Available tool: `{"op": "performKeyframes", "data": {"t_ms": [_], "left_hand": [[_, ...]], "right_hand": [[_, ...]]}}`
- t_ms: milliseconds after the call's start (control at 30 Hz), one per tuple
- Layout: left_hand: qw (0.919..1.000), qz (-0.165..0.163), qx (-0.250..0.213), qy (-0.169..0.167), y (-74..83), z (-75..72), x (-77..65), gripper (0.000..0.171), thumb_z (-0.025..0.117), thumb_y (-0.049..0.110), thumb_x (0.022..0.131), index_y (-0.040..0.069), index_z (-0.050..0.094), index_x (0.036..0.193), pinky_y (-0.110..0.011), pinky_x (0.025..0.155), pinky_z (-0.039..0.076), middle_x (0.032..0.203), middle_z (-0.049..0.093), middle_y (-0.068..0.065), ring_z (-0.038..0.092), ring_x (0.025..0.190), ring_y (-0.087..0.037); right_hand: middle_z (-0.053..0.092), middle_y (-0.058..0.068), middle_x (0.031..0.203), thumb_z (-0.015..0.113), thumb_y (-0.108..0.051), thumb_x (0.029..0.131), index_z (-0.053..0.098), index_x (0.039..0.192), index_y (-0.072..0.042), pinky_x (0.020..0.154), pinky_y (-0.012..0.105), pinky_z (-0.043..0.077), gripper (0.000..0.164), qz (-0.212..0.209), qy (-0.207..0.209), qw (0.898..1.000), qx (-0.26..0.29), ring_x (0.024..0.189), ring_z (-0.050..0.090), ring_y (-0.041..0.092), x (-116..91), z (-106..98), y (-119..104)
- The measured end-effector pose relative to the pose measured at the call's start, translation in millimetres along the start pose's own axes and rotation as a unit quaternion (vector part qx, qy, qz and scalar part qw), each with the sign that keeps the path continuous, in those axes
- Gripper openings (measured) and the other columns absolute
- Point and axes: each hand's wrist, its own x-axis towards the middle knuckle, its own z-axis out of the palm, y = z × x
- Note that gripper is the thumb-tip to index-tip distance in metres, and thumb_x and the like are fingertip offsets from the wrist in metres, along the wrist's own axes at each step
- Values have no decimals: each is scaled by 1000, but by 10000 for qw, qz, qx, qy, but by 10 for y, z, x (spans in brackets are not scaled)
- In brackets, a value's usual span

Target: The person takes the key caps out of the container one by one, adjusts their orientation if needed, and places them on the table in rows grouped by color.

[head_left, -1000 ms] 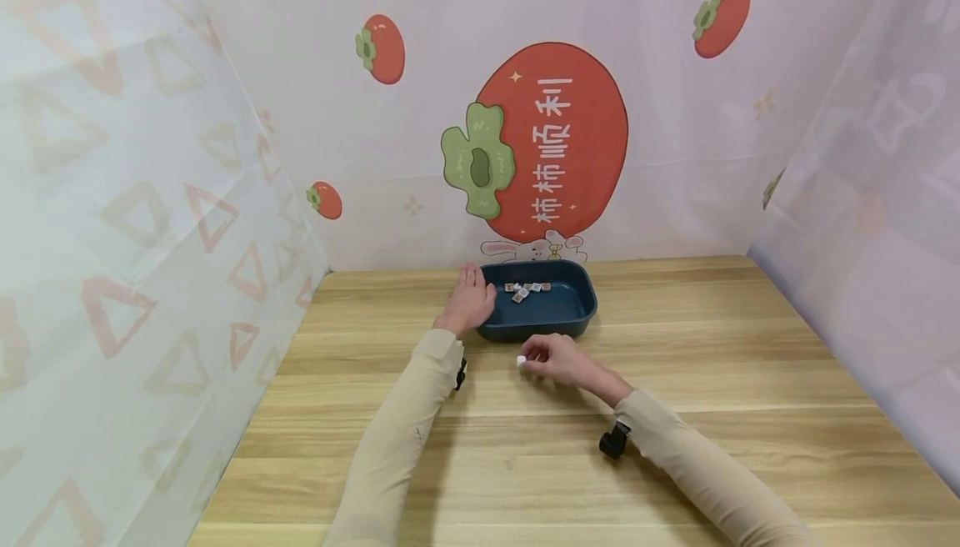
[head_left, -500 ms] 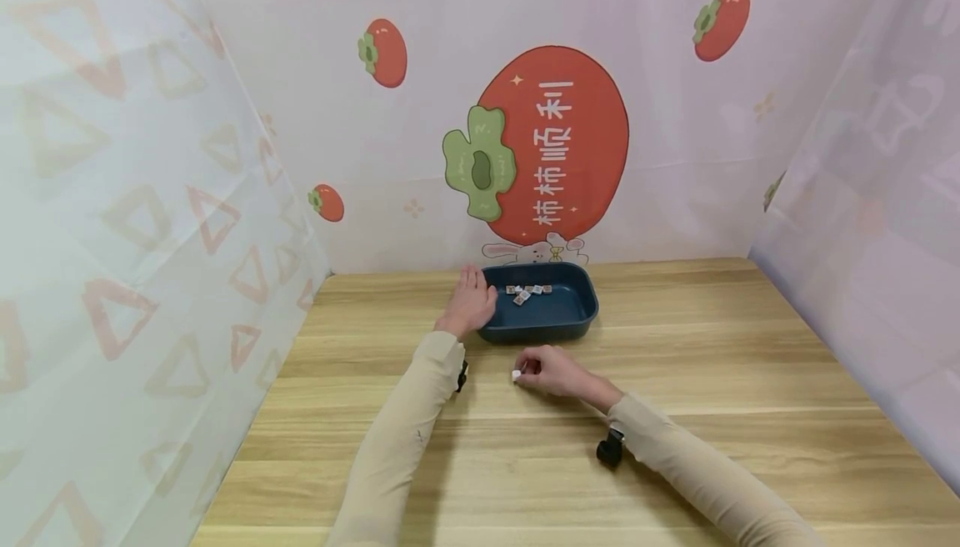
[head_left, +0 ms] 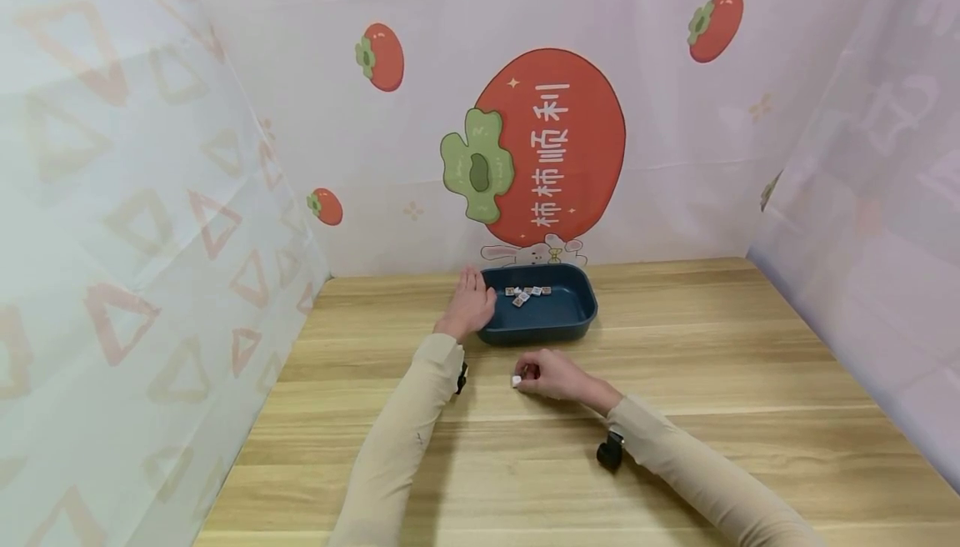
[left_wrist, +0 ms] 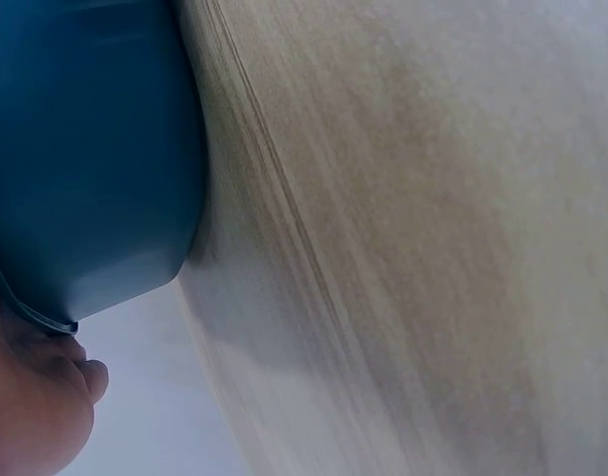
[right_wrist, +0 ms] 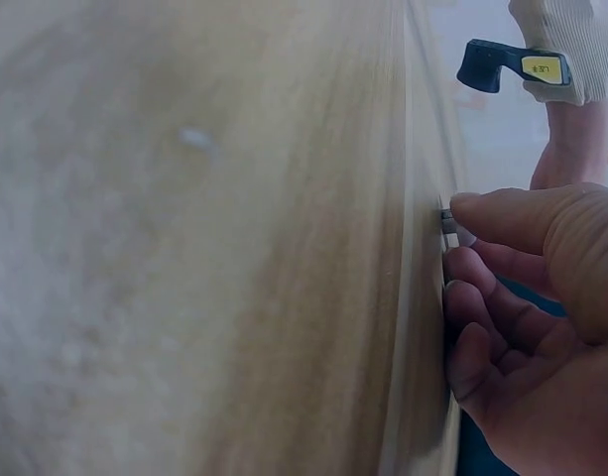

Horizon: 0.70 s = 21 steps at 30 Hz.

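A dark blue rectangular tray [head_left: 536, 334] stands on the wooden table against the back wall. Inside it lie several small whitish tiles [head_left: 523, 298] with printed faces. My left hand [head_left: 467, 307] rests along the tray's left rim, fingers straight and pointing away, thumb side over the edge. In the left wrist view, part of that hand [left_wrist: 36, 407] shows right at the rim. In front of the tray, my right hand [head_left: 551, 374] pinches a small white block [head_left: 516, 381] between thumb and index finger, low over the tabletop. The other right fingers [right_wrist: 472, 362] are curled beside the table surface.
The wooden tabletop [head_left: 360, 439] spreads around both hands. Behind the tray rises a white fabric wall [head_left: 660, 197] with printed persimmons, and patterned fabric [head_left: 150, 238] hangs at the left side. A black wrist camera [head_left: 611, 452] sits on the right sleeve.
My right hand has moved a little away from the tray, toward me, with the white block between its fingers. The left hand stays at the tray's left rim.
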Motion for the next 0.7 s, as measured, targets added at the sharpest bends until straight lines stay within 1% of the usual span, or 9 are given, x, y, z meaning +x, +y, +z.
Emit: {"op": "performKeyframes", "data": {"t_ms": [267,433,533,600,700], "left_hand": [[9999,14,-4,141,-39,43,7,63,27,31,106,-10,18,152,-43,126,9,162,14,-26,10,153,-37],[10000,10,-53,80,-34,32,5,63,26,32,106,-10,19,152,-44,126,8,162,13,-26,9,153,-36],[10000,20,-65,55,-21,14,-1,63,25,32,106,-10,18,152,-44,126,9,162,12,-26,7,153,-36],[10000,34,-28,81,-9,5,-5,63,25,32,106,-10,18,152,-44,126,10,162,13,-26,8,153,-36],[9999,26,6,100,13,-8,-10,62,25,32,106,-10,19,152,-44,125,10,162,14,-26,9,153,-36]], "right_hand": [[64,-7,76,74,-21,87,70,95,-11,62,18,45,13,-87,-95,9999,63,67,54,2,-7,-32,-19],[65,-5,78,73,-21,87,70,98,-10,62,19,45,16,21,-170,9998,137,68,54,4,-8,-94,-41],[64,-5,78,73,-21,88,70,100,-8,62,18,45,17,-33,-81,10000,28,67,54,4,-6,-149,-46],[64,-5,77,72,-21,88,70,100,-7,62,19,45,18,-133,6,9999,-80,67,53,4,-4,-189,-53],[63,-6,76,71,-22,89,70,102,-6,61,19,44,20,-153,75,9997,-173,66,52,4,4,-247,-60]]}}
